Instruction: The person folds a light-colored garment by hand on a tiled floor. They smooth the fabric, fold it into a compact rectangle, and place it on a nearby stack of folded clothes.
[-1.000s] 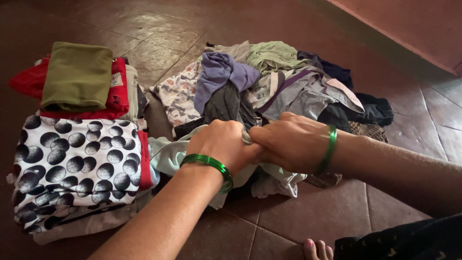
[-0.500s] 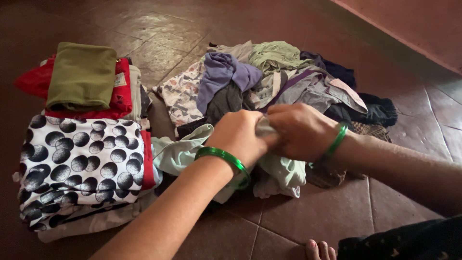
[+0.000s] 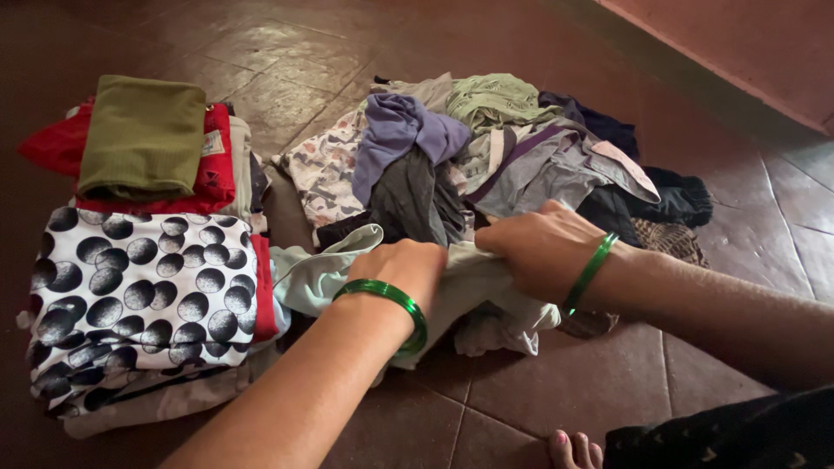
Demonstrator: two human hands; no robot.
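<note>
My left hand [image 3: 401,267] and my right hand [image 3: 539,250] both grip a pale mint-green garment [image 3: 473,287] that lies on the brown tiled floor at the near side of a loose heap of clothes [image 3: 486,156]. A stretch of the cloth runs taut between the two fists. Each wrist wears green bangles. The heap holds a lilac top [image 3: 395,130], a dark grey piece, a light green piece and a grey one.
To the left stand folded stacks: a black-and-white dotted cloth [image 3: 143,291] on top of one, an olive piece [image 3: 143,135] over red cloth [image 3: 213,165] behind it. My toes [image 3: 573,450] show at the bottom. A reddish wall base [image 3: 738,61] runs along the upper right.
My hands were pressed together on a bunched bit of the pale garment; now they have drawn apart and lower, stretching the cloth between them.
</note>
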